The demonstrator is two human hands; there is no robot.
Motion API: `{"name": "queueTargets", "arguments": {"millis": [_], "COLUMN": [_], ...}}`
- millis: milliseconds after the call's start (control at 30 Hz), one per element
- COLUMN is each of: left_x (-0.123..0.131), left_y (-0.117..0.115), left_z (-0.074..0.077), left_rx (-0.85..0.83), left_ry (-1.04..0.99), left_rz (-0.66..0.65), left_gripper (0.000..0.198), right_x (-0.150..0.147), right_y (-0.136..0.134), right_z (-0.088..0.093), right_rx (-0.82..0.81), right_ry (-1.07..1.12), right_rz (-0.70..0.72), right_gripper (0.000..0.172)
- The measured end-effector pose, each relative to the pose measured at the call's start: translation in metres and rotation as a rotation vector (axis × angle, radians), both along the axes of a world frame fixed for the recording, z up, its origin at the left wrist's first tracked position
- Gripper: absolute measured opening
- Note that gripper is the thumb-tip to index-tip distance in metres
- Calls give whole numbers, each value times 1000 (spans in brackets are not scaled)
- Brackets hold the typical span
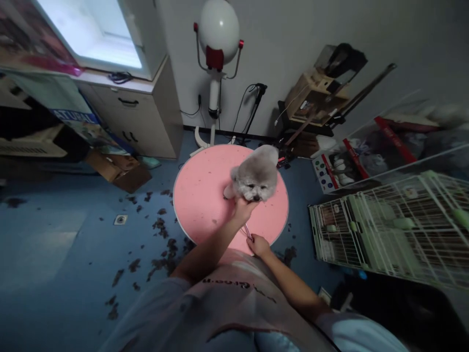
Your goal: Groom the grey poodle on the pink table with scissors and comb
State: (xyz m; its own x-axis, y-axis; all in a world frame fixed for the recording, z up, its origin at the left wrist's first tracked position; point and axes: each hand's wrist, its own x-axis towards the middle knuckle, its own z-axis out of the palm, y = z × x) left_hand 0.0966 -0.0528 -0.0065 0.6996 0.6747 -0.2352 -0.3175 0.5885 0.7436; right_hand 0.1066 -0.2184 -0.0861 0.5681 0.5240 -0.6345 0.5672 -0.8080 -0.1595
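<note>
A small fluffy grey-and-white dog [256, 173] is on the round pink table [198, 195], its head facing me. My left hand [245, 209] is under its muzzle, fingers closed about the chin and partly hidden by fur. Nearer to me, by the table's front edge, my right hand [259, 245] is closed on slim metal scissors [248, 231]. Their narrow blades point up toward my left wrist, apart from the dog; my fingers cover the handles. Small tufts of hair dot the tabletop.
Dark hair clumps [159, 227] litter the blue floor left of the table. A white stand dryer [220, 34] stands behind it. White wire cages [366, 225] are at right, a cabinet [128, 112] and cardboard box [124, 171] at left.
</note>
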Motion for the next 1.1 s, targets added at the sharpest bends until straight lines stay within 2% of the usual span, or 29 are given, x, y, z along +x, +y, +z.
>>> {"name": "queueTargets", "arguments": {"millis": [67, 167, 233, 267, 333, 400, 500, 567, 667, 700, 767, 867, 933, 1033, 1100], "left_x": [1, -3, -17, -28, -55, -85, -123, -144, -169, -176, -184, -176, -154, -104, -70], "left_y": [-8, -8, 3, 10, 23, 34, 45, 51, 63, 68, 76, 90, 98, 106, 107], "left_z": [8, 15, 9, 2, -20, -47, -81, -96, -106, -107, -105, -94, -82, -61, -47], "left_rx": [64, 62, 95, 118, 119, -21, -119, -145, -187, -195, -199, -109, 3, 37, 68], "left_ry": [0, 34, 83, 128, 259, 418, 511, 546, 606, 620, 636, 581, 501, 460, 468], "left_rz": [34, -47, -93, -85, 2, 100, 180, 239, 338, 365, 405, 402, 302, -33, -307], "left_gripper": [24, 28, 27, 25, 19, 19, 25, 28, 30, 30, 30, 29, 30, 27, 27], "right_x": [-9, -19, -18, -15, -3, 12, 25, 26, 24, 25, 27, 18, -4, -35, -33], "right_y": [-17, -47, -59, -59, -44, -11, 45, 68, 74, 72, 67, 67, 69, 65, 51], "right_z": [2, 12, 26, 36, 58, 81, 99, 99, 90, 85, 75, 53, 34, 11, 10], "right_rx": [77, 162, 236, 297, 443, 519, 433, 336, 230, 211, 186, 152, 134, 94, 36], "right_ry": [-26, -100, -167, -199, -257, -306, -475, -441, -249, -202, -185, -185, -111, -10, -23], "right_rz": [-21, -63, -48, 4, 190, 375, 391, 494, 754, 784, 707, 548, 561, 535, 418], "right_gripper": [31, 40, 43, 44, 43, 44, 48, 49, 44, 43, 44, 45, 42, 33, 29]}}
